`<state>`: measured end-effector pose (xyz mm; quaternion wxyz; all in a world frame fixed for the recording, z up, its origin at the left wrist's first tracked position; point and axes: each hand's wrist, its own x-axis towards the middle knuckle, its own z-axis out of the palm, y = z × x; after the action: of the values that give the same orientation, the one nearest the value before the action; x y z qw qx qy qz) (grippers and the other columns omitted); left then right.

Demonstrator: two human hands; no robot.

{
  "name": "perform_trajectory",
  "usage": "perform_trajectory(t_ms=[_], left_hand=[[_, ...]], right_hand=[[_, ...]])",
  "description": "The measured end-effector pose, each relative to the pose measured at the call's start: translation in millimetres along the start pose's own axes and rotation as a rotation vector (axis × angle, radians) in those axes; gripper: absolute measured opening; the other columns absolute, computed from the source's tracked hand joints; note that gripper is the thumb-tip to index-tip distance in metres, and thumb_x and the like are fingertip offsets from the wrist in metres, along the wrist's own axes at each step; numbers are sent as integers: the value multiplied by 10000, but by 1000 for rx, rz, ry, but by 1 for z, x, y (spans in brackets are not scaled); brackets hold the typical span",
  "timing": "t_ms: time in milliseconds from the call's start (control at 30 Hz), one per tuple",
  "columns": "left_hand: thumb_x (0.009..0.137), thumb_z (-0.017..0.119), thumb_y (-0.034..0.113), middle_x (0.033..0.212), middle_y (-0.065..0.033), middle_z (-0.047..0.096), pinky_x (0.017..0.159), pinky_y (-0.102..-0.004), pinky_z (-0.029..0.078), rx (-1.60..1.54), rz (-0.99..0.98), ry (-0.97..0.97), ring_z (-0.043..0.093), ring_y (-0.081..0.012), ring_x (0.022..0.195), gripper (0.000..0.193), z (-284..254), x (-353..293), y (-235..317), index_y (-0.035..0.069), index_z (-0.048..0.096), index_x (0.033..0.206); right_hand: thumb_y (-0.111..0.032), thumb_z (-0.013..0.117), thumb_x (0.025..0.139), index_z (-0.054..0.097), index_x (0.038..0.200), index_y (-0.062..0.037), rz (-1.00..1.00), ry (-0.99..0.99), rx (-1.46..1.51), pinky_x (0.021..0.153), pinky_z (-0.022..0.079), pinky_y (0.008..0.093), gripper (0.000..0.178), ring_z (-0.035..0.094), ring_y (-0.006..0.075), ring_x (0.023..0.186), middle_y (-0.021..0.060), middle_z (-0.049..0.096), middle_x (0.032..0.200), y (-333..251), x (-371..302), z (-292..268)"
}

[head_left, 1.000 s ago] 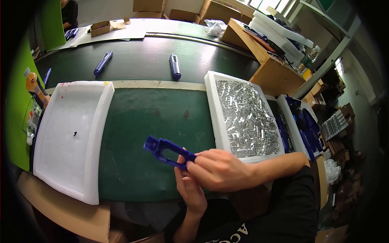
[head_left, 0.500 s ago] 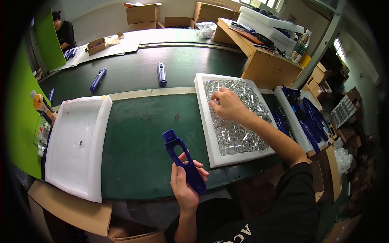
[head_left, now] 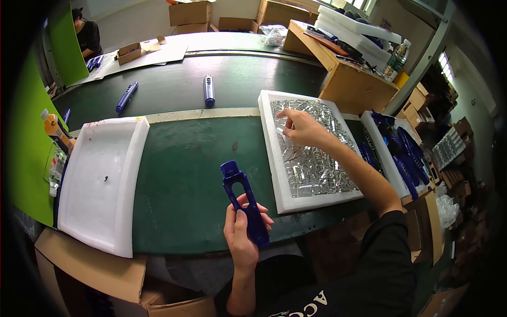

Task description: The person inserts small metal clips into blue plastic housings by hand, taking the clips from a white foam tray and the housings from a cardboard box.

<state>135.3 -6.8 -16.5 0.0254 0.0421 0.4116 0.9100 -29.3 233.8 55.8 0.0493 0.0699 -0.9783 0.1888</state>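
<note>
My left hand (head_left: 243, 232) is closed around a dark blue plastic housing (head_left: 254, 219), a long shell with an oval opening, tilted above the near side of the green table. Over the upper left part of a white foam tray (head_left: 282, 179) hovers my right hand (head_left: 303, 128), its index finger stretched out and its thumb apart. Nothing shows between those fingers. Many small shiny metal frame-shaped pieces (head_left: 311, 171) fill this tray in rows and loose heaps. Whether a fingertip touches one of them, I cannot tell.
An almost bare white foam tray (head_left: 105, 179) lies at left beside an orange bottle (head_left: 55, 127). Two blue handheld parts (head_left: 209, 91) rest on the dark belt beyond. More blue housings (head_left: 404, 153) fill a box at right. A person (head_left: 87, 34) works far left.
My right hand's fingers have spread, the index now reaching out over the metal pieces. The left hand still holds the blue housing, now more upright. The whole view has shifted slightly.
</note>
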Motion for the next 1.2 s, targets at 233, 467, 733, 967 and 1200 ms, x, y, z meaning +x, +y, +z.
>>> perform_trajectory(t_ms=[233, 467, 733, 967, 1200], left_hand=[[1046, 336, 331, 901, -152, 622, 531, -291, 490, -33, -32, 0, 634, -198, 661, 504, -2, 0, 2, -59, 461, 1340], [1068, 282, 403, 975, -159, 656, 585, -260, 511, -13, -66, -81, 645, -159, 717, 611, -5, 0, 1, -64, 389, 1447], [1069, 250, 446, 979, -135, 661, 620, -252, 506, 72, -73, -115, 635, -135, 738, 647, -4, -1, 0, -54, 394, 1453], [1033, 466, 232, 1008, -115, 659, 650, -241, 492, 117, -44, -207, 621, -113, 770, 432, -3, -4, 1, -50, 471, 1360], [1024, 549, 147, 888, -70, 659, 591, -212, 466, 116, -88, -75, 609, -86, 693, 228, 6, -4, -2, -39, 572, 1154]], right_hand=[[-84, 663, 896, 655, 1133, 1, -6, 115, 102, 570, 478, 271, 253, 581, 102, 585, 51, 639, 718, -41, -27, -20], [-55, 632, 954, 664, 1184, -19, -344, 183, 490, 667, 553, 237, 235, 691, 103, 744, 52, 692, 818, -95, -82, -18], [-54, 757, 842, 677, 925, -43, -319, 265, 569, 574, 499, 237, 116, 666, 116, 714, 74, 697, 883, -113, -117, -1], [-21, 792, 762, 666, 858, -43, -468, 406, 400, 665, 484, 304, 160, 585, 222, 861, 107, 562, 1011, -112, -115, 21], [9, 775, 757, 643, 837, -28, -478, 413, 375, 625, 481, 292, 158, 586, 196, 818, 121, 545, 1048, -110, -119, 30]])
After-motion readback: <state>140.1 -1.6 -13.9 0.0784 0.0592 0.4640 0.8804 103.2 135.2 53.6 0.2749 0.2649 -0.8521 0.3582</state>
